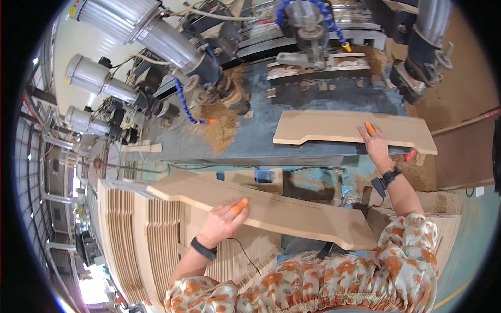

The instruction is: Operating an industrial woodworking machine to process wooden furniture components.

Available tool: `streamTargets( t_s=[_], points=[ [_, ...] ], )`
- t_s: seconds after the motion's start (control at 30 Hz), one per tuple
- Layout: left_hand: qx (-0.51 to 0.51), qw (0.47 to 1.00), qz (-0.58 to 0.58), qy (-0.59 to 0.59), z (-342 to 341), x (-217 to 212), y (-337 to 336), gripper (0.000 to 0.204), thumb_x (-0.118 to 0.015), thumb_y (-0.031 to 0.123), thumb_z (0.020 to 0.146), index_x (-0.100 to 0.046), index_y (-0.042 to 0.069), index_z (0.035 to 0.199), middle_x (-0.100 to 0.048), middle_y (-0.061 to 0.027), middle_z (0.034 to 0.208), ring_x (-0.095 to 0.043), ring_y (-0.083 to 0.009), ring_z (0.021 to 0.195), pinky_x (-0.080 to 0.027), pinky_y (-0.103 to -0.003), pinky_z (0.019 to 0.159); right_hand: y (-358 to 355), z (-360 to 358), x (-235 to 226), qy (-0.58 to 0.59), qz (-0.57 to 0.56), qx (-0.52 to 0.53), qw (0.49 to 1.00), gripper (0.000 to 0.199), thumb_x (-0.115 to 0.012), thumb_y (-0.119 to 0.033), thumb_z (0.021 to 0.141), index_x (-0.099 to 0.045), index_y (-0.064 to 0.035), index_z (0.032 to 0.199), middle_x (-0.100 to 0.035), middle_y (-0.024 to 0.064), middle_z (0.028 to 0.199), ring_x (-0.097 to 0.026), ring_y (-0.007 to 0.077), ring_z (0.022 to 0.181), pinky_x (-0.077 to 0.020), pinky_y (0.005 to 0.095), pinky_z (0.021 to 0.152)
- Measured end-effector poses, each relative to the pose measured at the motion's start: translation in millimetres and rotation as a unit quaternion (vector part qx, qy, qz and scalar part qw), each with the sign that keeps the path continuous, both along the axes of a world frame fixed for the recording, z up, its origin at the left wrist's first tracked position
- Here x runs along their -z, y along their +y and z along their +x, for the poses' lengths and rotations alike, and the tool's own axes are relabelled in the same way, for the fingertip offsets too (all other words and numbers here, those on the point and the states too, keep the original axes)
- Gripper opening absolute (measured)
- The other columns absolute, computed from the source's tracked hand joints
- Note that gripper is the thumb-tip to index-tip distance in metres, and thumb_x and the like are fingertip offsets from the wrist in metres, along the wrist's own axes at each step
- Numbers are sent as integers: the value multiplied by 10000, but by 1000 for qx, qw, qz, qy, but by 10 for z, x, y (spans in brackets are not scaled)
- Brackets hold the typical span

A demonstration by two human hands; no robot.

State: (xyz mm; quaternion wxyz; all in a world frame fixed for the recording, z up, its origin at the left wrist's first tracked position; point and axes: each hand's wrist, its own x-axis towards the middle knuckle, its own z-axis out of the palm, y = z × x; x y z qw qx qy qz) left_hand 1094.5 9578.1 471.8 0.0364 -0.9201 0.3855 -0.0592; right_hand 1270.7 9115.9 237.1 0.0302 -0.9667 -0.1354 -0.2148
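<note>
A pale brown fibreboard panel with a stepped edge (313, 211) slants across in front of my body, above a stack of similar panels. My left hand (225, 221) is closed on its near edge, an orange cover on one finger. A second panel of the same shape (323, 125) lies flat on the dark machine table (182, 141). My right hand (374, 142) rests on top of it, right of its middle, fingers apart; one wears an orange cover. Both wrists carry dark bands. The undersides of the panels are hidden.
Stacked panels (125, 235) stand at the lower left, more (443, 224) at the right. Machine heads with silver motors (162, 41) and blue hoses (182, 99) overhang the table. A clamp block (318, 68) stands at the back. Sawdust (216, 125) lies heaped on the table.
</note>
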Motion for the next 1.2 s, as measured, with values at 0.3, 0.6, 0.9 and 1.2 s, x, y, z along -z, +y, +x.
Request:
streamTargets(
  t_s=[0.3, 0.6, 0.9, 1.2],
  points=[
    [-254, 947, 116, -157, -1009, -928, 936, 273, -573, 20, 771, -613, 44, 1040, -646, -112, 1051, -636, -282, 949, -523, -387, 817, 761, 1143, 420, 67, 23, -62, 996, 602, -662, -410, 749, -500, -166, 1276, -492, 99, 1319, -393, 309, 1260, -308, 507, 1025],
    [-554, 761, 173, -288, -2760, -979, 1908, 588, -499, -120, 659, -529, 54, 1220, -597, -112, 1207, -591, -303, 1044, -477, -393, 864, 1379, 1253, 298, 110, 27, -42, 993, 540, -653, -300, 806, -483, -151, 1297, -512, 158, 1276, -416, 326, 1237, -334, 472, 1010],
    [-683, 656, 118, -298, -3421, -230, 2908, 511, -574, 18, 787, -508, 148, 1277, -590, -80, 1197, -597, -286, 944, -478, -381, 808, 952, 513, 175, 62, 110, 2, 992, 489, -636, -204, 837, -490, -58, 1280, -492, 182, 1303, -439, 359, 1215, -353, 424, 1012],
    [-754, 620, 111, -187, -3106, -45, 3232, 626, -424, 478, 925, -342, 102, 1418, -389, -140, 1423, -290, -306, 1348, -151, -511, 1100, -1918, -2215, 172, 25, 35, 377, 925, 482, -566, -284, 892, -484, -14, 1283, -494, 215, 1301, -497, 370, 1148, -401, 414, 966]
  ],
)
